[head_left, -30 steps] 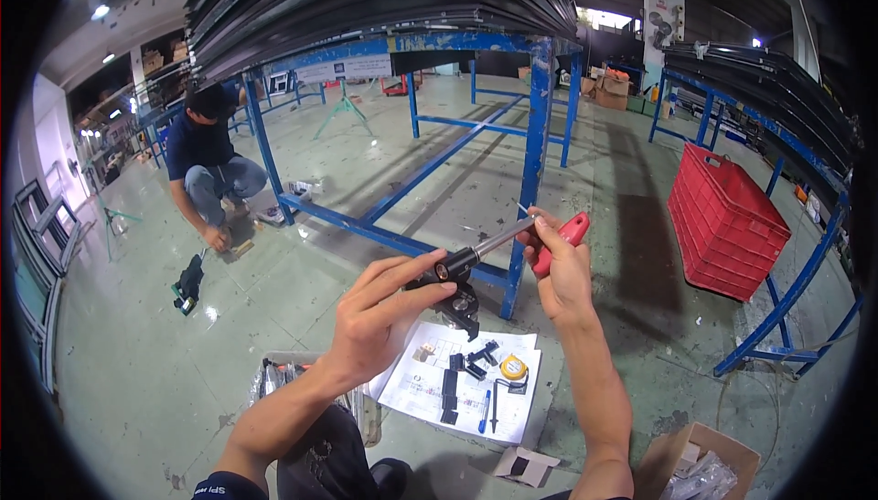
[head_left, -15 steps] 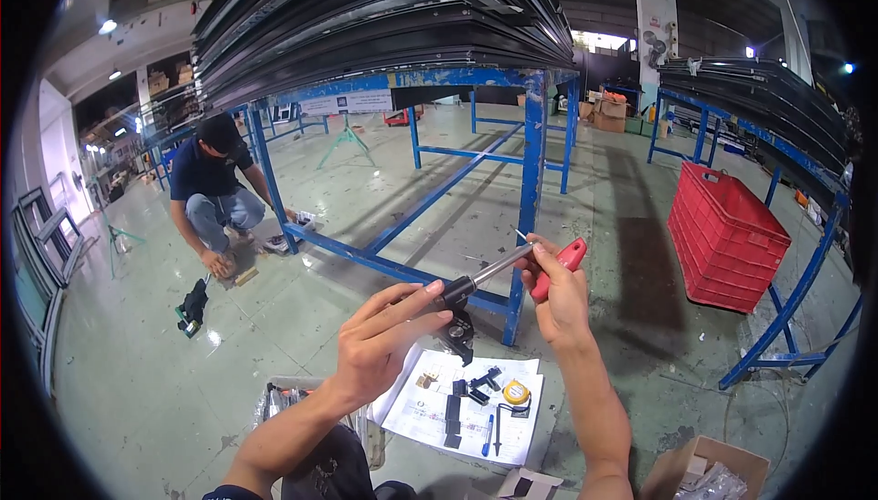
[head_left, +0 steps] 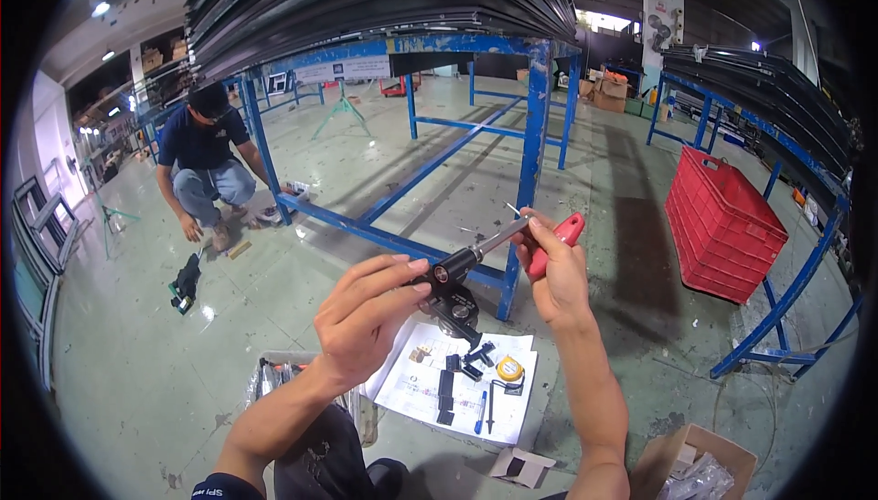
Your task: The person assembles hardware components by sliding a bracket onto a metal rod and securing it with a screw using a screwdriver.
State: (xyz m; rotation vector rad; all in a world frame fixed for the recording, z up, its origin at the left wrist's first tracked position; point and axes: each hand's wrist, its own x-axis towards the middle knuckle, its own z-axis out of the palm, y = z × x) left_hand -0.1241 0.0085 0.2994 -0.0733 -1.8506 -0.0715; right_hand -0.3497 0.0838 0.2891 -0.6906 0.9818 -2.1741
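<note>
My left hand (head_left: 370,317) holds a black fitting (head_left: 450,273) by its near end, fingers long and pressed against it. The fitting has a round mark facing me and a silver shaft (head_left: 503,237) running up to the right. Below it hangs a black part (head_left: 457,311) with a round knob; whether they are joined I cannot tell. My right hand (head_left: 556,276) grips a red-handled tool (head_left: 560,244), and its thumb and finger meet the far end of the shaft. A thin pale tip (head_left: 513,208) sticks out beyond those fingers.
On the floor, printed sheets (head_left: 412,395) carry black fittings, a yellow tape measure (head_left: 509,369) and a blue pen (head_left: 480,411). Nearby are a cardboard box (head_left: 668,459) and a red crate (head_left: 722,226). A blue steel table (head_left: 530,162) bears stacked black frames. Another person (head_left: 208,157) crouches left.
The black fitting has turned, bringing its round mark into view. My left hand sits slightly lower and further left. My right hand keeps its grip on the red-handled tool. The view has shifted slightly.
</note>
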